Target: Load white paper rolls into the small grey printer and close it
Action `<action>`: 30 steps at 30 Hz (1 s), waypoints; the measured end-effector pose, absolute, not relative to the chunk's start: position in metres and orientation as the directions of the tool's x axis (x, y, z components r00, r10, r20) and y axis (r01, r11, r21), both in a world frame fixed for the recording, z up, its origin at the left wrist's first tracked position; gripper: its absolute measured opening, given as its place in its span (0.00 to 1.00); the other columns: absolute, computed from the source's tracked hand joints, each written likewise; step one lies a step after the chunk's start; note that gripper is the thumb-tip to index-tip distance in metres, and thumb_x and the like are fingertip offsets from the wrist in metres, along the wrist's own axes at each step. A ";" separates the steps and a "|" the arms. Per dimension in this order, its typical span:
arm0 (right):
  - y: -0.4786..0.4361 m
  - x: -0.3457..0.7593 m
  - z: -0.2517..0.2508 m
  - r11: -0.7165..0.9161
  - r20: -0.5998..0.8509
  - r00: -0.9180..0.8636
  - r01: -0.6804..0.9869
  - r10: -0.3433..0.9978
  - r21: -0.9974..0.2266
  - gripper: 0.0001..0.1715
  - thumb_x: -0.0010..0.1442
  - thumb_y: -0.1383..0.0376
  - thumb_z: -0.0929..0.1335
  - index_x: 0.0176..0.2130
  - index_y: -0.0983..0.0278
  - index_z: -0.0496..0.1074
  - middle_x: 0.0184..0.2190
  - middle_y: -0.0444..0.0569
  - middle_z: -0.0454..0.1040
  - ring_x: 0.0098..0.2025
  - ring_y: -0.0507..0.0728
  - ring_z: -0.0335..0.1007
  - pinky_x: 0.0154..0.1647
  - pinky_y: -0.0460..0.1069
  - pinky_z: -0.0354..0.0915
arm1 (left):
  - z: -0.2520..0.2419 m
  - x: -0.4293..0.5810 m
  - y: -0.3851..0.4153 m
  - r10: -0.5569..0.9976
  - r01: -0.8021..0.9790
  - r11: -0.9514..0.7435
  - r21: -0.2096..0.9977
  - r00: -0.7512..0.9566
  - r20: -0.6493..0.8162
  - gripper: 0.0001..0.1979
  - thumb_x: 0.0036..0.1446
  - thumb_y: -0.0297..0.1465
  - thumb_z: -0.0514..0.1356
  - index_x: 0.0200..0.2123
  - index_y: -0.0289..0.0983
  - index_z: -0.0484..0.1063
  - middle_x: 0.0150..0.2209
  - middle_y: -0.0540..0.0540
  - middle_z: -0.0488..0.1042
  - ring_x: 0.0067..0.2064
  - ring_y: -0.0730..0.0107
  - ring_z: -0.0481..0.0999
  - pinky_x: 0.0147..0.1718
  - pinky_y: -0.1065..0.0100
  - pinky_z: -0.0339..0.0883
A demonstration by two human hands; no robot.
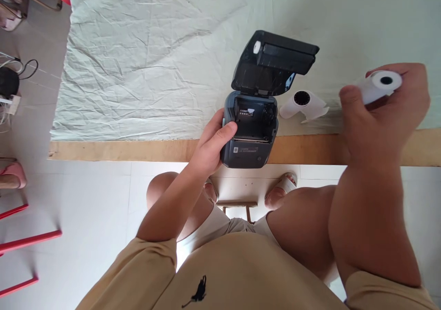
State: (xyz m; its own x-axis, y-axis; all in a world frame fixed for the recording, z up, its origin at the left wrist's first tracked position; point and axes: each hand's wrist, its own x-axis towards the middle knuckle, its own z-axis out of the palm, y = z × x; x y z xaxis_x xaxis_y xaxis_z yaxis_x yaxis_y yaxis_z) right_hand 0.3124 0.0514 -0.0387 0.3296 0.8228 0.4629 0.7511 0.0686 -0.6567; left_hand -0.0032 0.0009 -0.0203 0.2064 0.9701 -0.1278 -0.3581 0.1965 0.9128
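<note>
A dark portable label printer [250,156] is gripped by my left hand [215,140], its thumb over the left rim of the paper bay. The printer's lid [265,66] stands swung up, and no roll shows in the bay. Off to the right, my right hand [386,108] is closed around a white paper roll [374,89], its dark core hole facing up. A second white paper roll [291,108] rests on the cloth between the printer and my right hand, with a loose torn end of paper on its right side.
A wrinkled pale green cloth [148,62] covers the table, whose wooden front edge [138,150] runs below it. Red metal legs [31,241] and a dark round object with cables [8,82] are on the left side. My knees are under the table edge.
</note>
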 end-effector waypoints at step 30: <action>0.021 0.244 -0.036 0.351 0.551 -0.058 0.825 0.833 -0.443 0.25 0.65 0.68 0.74 0.59 0.51 0.79 0.51 0.54 0.81 0.50 0.65 0.80 0.59 0.64 0.75 | -0.023 -0.002 0.003 0.968 -0.321 0.201 0.926 0.208 -0.138 0.25 0.67 0.58 0.70 0.50 0.44 0.80 0.45 0.43 0.89 0.55 0.45 0.93 0.47 0.52 0.89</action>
